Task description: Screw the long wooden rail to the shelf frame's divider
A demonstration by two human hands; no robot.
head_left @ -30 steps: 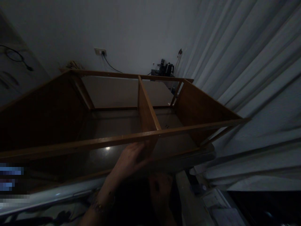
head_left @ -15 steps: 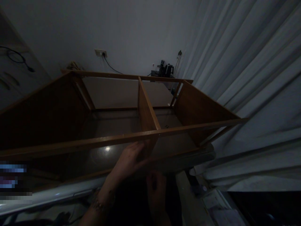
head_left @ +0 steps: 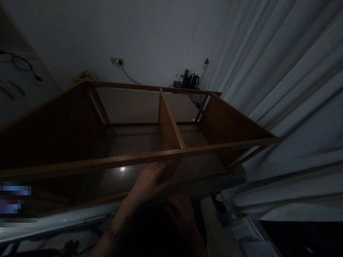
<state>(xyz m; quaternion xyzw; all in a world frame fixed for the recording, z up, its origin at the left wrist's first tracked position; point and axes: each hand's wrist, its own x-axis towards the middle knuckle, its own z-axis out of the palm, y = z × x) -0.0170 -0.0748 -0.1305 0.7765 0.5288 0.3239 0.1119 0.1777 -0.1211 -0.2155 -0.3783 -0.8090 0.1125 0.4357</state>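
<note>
A wooden cabinet frame (head_left: 134,157) lies before me, split by an upright wooden divider (head_left: 171,125). My left hand (head_left: 146,182) reaches under the front rail and rests around the lower front part of the divider. Its fingers lie along the divider's left face, the thumb apart toward the front edge; the fingertips are lost in shadow. Lower and to the right, my right hand (head_left: 180,210) is near my body, below the cabinet's front edge. Its fingers are loosely bent and apart, with nothing visible in them. Dim light hides small details.
White curtains (head_left: 268,89) hang along the right side. At the back stand a dark kettle (head_left: 193,81) and a wall socket (head_left: 117,60) with a cable. A pale metal rail (head_left: 66,217) runs below the cabinet's front. Papers or boxes (head_left: 252,232) lie at lower right.
My right hand has opened from a closed, pinched shape, its fingers now spreading to the left. My left hand stays at the divider. The view has shifted slightly.
</note>
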